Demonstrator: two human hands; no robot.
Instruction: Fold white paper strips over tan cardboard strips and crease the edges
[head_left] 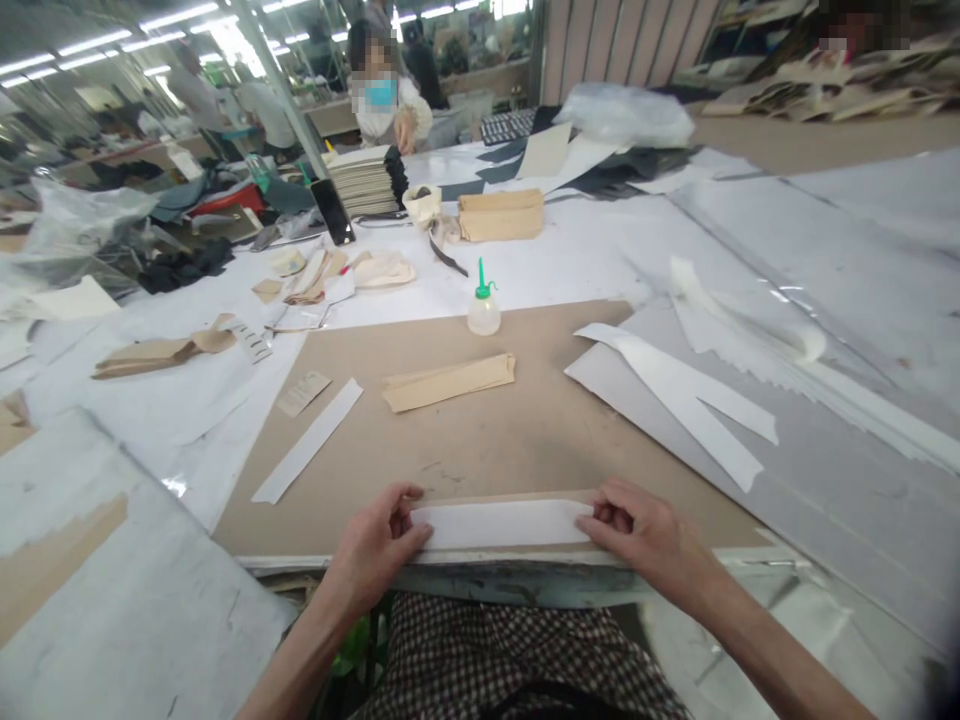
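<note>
Both hands on 1 white strip (pixel 501 523) at the near edge of the brown board (pixel 480 450). The strip lies flat, lengthwise left-to-right, on top of a tan strip (pixel 510 494) of about the same length – the tan edge shows along the far side and just below.

Left hand (pixel 375 550): grip pressed together on the left end of the white strip, thumb on top, fingers curled at the end. Right hand (pixel 645 535): same on the right end, fingertips pinching the strip's corner. Both wrists hang past the surface edge, over a checked garment on the lap.

On the board, farther out:
- stack of tan strips (pixel 448 382), mid-board, slightly angled
- loose white strip (pixel 307 440) on the left, lying diagonally, with a small tan tag (pixel 302 392) just beside its far end
- glue bottle (pixel 484 305) with a green nozzle, upright at the far edge

Right of the board: 2 long white strips (pixel 679 395) crossing on a grey sheet (pixel 825 480), more white offcuts beyond them.

Left: tan pieces (pixel 161 350) on the white surface (pixel 585 250), well apart from the hands. Far side – a tan bundle (pixel 501 214), a stack of sheets (pixel 367 180), and another person (pixel 386 100) standing at the far end. Cannot tell what that person is handling.
</note>
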